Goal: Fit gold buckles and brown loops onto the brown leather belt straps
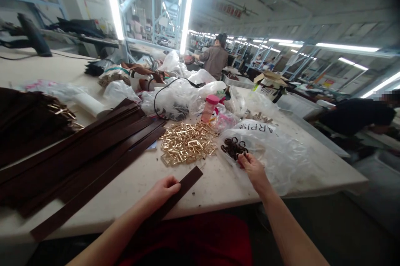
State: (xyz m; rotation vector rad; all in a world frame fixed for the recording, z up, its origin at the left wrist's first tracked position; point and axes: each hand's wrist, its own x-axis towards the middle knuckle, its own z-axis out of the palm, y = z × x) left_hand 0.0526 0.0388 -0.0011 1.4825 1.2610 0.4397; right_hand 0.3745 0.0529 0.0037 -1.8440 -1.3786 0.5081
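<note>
My left hand (167, 189) is closed on a dark brown strap (191, 177) near the table's front edge, and the strap's squared end sticks out past the fingers. My right hand (250, 166) has its fingertips pinched at the pile of small dark brown loops (233, 147), which lies on a clear plastic bag (281, 153). One loop seems to be between those fingertips. Gold buckles (187, 143) are heaped between and beyond the hands. Long brown straps (103, 149) lie stacked to the left.
A pink-lidded jar (210, 108) stands behind the buckles, among crumpled plastic bags (175, 95). A white roll (89, 105) lies at the left. The table's front edge (218, 209) runs close to my body. Other people are farther back and at the right.
</note>
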